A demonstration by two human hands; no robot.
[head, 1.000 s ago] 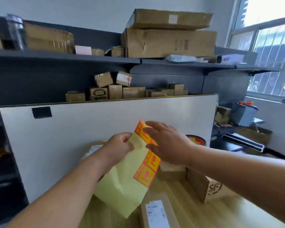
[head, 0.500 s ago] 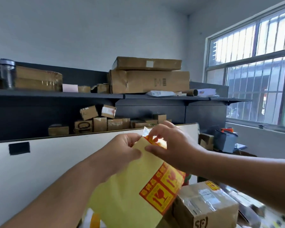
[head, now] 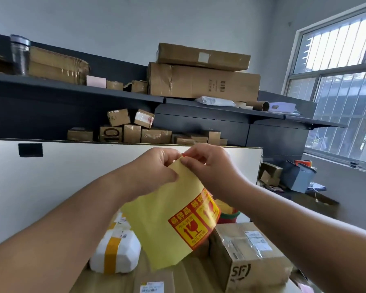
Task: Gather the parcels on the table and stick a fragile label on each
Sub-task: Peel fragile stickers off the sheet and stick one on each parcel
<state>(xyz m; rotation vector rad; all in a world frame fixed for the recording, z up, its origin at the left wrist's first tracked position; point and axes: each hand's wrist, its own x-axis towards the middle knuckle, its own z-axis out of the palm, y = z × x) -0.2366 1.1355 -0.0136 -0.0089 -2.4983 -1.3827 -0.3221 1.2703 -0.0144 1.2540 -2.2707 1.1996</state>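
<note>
Three parcels lie on the wooden desk nearest the viewer: a flat brown parcel with a white address slip at six o'clock, a white padded parcel banded in yellow tape at seven o'clock, and a cardboard box printed with a courier logo at five o'clock. None shows a fragile label on any face in view.

Above them, at the centre, both hands hold up a yellow backing sheet. Two red and yellow fragile labels sit along its lower right edge, at about four o'clock on the sheet. The left hand pinches the sheet's top corner between thumb and fingers. The right hand has its grip pressed together on a small red corner at twelve o'clock, probably a label starting to lift.

To peel well, the left hand should hold the backing taut while the right draws the label back low and slowly, touching only its corner so the glue stays clean and the label does not curl onto itself.

Further off stands a white board, then dark shelves stacked with cardboard boxes, and a barred window at two o'clock.
</note>
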